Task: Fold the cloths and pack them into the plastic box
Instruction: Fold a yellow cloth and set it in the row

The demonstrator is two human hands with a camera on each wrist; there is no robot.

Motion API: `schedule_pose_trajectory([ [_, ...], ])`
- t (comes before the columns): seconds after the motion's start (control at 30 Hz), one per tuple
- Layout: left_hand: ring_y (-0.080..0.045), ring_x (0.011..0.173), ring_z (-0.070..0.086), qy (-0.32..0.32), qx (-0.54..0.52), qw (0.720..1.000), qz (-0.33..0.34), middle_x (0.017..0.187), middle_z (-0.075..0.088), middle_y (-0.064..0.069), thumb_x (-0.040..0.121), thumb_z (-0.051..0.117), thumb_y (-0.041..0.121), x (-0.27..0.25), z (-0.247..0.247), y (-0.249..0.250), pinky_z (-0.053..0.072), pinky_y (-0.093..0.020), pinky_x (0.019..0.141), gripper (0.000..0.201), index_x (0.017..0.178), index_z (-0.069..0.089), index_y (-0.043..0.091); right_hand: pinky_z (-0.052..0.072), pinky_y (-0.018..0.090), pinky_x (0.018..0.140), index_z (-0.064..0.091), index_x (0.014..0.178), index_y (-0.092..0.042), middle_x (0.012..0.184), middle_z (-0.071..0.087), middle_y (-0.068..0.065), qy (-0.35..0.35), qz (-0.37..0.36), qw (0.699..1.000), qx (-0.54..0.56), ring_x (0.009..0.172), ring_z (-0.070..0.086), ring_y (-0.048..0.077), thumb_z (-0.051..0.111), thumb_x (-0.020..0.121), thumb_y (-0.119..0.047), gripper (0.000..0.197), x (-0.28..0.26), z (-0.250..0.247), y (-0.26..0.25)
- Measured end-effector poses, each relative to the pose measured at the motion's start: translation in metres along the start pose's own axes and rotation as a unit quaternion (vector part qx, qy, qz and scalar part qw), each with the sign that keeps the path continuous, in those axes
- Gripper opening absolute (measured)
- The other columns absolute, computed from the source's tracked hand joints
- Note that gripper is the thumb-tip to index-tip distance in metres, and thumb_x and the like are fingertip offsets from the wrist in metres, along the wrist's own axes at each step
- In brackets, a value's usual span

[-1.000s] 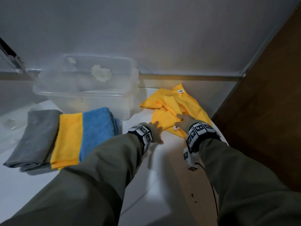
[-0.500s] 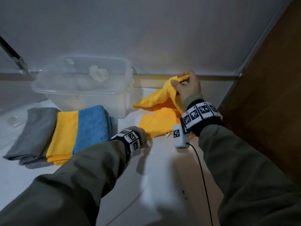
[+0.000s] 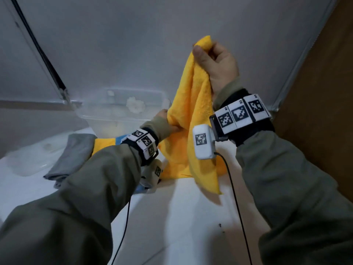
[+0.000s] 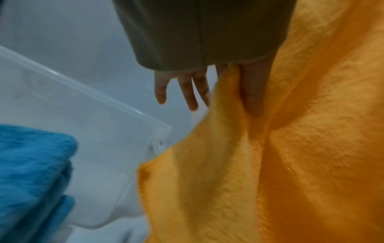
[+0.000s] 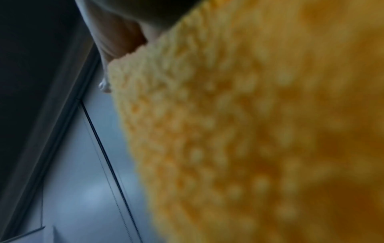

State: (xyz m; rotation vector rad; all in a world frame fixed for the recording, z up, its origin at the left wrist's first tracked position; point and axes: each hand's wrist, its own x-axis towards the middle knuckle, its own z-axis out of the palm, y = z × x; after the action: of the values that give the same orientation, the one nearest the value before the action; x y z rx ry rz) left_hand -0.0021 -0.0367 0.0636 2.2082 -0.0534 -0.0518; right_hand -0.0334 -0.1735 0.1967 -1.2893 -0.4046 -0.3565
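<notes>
My right hand pinches a corner of the unfolded yellow cloth and holds it high, so the cloth hangs down to the white table. Lower on its left edge, my left hand pinches the same cloth between thumb and fingers, with the other fingers straight. The yellow cloth fills the right wrist view. Behind the left hand stands the clear plastic box against the wall. In front of it lie folded grey, yellow and blue cloths, partly hidden by my left arm.
A white table runs toward me. A grey wall closes off the back. A brown panel stands along the right side. A dark rail slants down the wall at the left. Cables hang from both wrist cameras.
My right hand has lifted the yellow cloth's corner from the table to well above the box. My left hand has moved up off the table and taken the cloth's left edge.
</notes>
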Motion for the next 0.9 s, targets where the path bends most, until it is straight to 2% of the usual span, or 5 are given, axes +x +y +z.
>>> schedule_pose_trajectory([
  [0.23, -0.028, 0.095, 0.058, 0.081, -0.064, 0.993, -0.057, 0.103, 0.062, -0.018, 0.035, 0.071, 0.049, -0.026, -0.080, -0.049, 0.049, -0.043, 0.089, 0.083, 0.106, 0.058, 0.008, 0.031, 0.030, 0.061, 0.042, 0.059, -0.020, 0.057, 0.035, -0.006, 0.216, -0.028, 0.975, -0.041, 0.058, 0.033, 0.010, 0.062, 0.079, -0.021, 0.028, 0.003, -0.034, -0.013],
  [0.47, -0.041, 0.128, 0.042, 0.207, -0.201, 0.950, -0.117, 0.139, 0.041, -0.026, 0.083, 0.050, 0.011, -0.034, -0.136, -0.028, 0.039, -0.046, 0.102, 0.055, 0.134, 0.039, -0.005, 0.042, 0.023, 0.070, 0.052, 0.083, -0.020, 0.081, 0.051, -0.004, 0.271, 0.059, 0.948, -0.155, 0.072, 0.049, 0.012, 0.071, 0.075, -0.011, 0.022, -0.004, -0.045, 0.003],
  [0.67, -0.018, 0.085, 0.043, 0.323, -0.141, 0.936, -0.020, 0.080, 0.046, -0.001, 0.088, 0.049, 0.001, -0.033, -0.152, -0.020, 0.037, -0.022, 0.064, 0.020, 0.105, 0.046, 0.011, 0.043, 0.017, 0.075, 0.061, 0.113, -0.007, 0.101, 0.063, 0.004, 0.315, 0.067, 0.929, -0.180, 0.085, 0.057, 0.011, 0.075, 0.077, -0.021, 0.041, -0.006, -0.056, 0.013],
  [0.77, -0.017, 0.083, 0.049, 0.408, -0.144, 0.901, -0.019, 0.090, 0.052, -0.001, 0.088, 0.054, 0.012, -0.041, -0.156, -0.015, 0.039, -0.027, 0.077, 0.025, 0.112, 0.054, 0.009, 0.046, 0.014, 0.068, 0.064, 0.105, -0.006, 0.094, 0.062, 0.003, 0.317, 0.049, 0.934, -0.155, 0.083, 0.056, 0.011, 0.074, 0.079, -0.026, 0.035, -0.008, -0.060, 0.014],
  [0.9, -0.008, 0.056, 0.041, 0.448, -0.324, 0.832, 0.041, 0.064, 0.043, 0.006, 0.085, 0.043, 0.005, -0.042, -0.163, -0.001, 0.037, -0.022, 0.057, 0.020, 0.079, 0.048, 0.022, 0.051, 0.032, 0.067, 0.061, 0.069, -0.019, 0.064, 0.057, -0.012, 0.296, -0.013, 0.955, -0.028, 0.066, 0.051, 0.010, 0.069, 0.080, -0.036, 0.021, -0.008, -0.056, 0.012],
])
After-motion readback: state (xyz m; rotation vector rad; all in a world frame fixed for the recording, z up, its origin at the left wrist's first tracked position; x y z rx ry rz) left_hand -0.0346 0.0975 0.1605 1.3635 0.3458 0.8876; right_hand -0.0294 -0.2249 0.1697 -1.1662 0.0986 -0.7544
